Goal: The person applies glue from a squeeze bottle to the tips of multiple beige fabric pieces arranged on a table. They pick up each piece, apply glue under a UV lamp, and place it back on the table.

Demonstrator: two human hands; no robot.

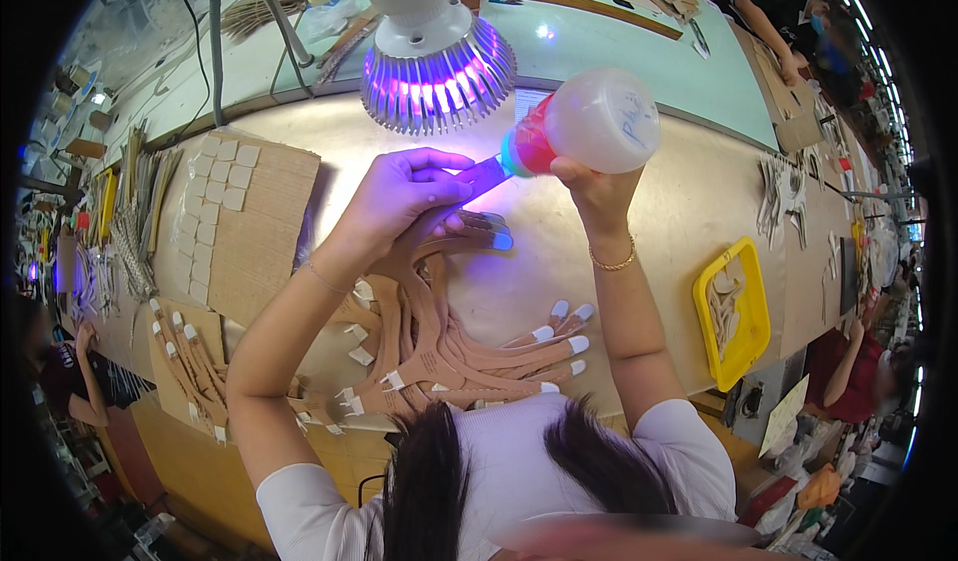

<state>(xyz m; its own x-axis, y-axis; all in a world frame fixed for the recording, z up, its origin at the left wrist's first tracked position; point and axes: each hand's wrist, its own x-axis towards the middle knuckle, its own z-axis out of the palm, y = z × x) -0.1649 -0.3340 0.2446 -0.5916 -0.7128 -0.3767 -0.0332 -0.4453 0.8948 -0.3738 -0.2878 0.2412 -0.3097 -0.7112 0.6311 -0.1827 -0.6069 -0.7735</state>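
Under a purple-glowing lamp (439,77), my left hand (399,197) is closed around the end of a brown, leather-like strap piece (423,296). My right hand (602,197) grips a cloudy white squeeze bottle (609,122) with a red collar and teal tip. The bottle is tipped to the left, its nozzle at the strap's end; whether they touch I cannot tell. Below my hands lies a pile of similar brown strap pieces (479,366), many with white ends. Part of the held strap is hidden by my left fingers.
A cardboard sheet (269,212) with rows of pale squares lies at left, more straps (185,361) below it. On the right sits a yellow basket (755,331) holding tan pieces. A pale green tabletop (639,67) stretches behind. Other people work at both sides.
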